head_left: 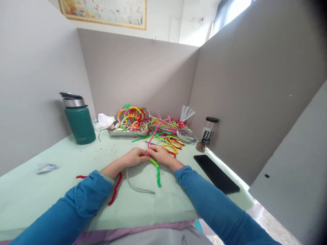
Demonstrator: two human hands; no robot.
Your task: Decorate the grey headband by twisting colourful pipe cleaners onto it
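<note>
My left hand (136, 157) and my right hand (159, 154) meet over the middle of the table, fingers pinched together on a fuzzy pipe cleaner. Its pink length (154, 133) rises from between my fingertips toward the back. Below them hangs a yellow-green and green wrapped length (157, 172), curving down to the tabletop. The exact join is hidden by my fingers. A grey wire (138, 188) curves on the table just below my hands. Near my left wrist lies a red pipe cleaner (116, 190), partly covered by the forearm.
A pile of coloured pipe cleaners (166, 124) lies behind my hands, beside a metal tray (127, 134) of scraps and looped shapes. Coiled grey wire (187, 136), a black-lidded jar (206, 134) and a phone (216, 174) are on the right. A green bottle (80, 124) stands left.
</note>
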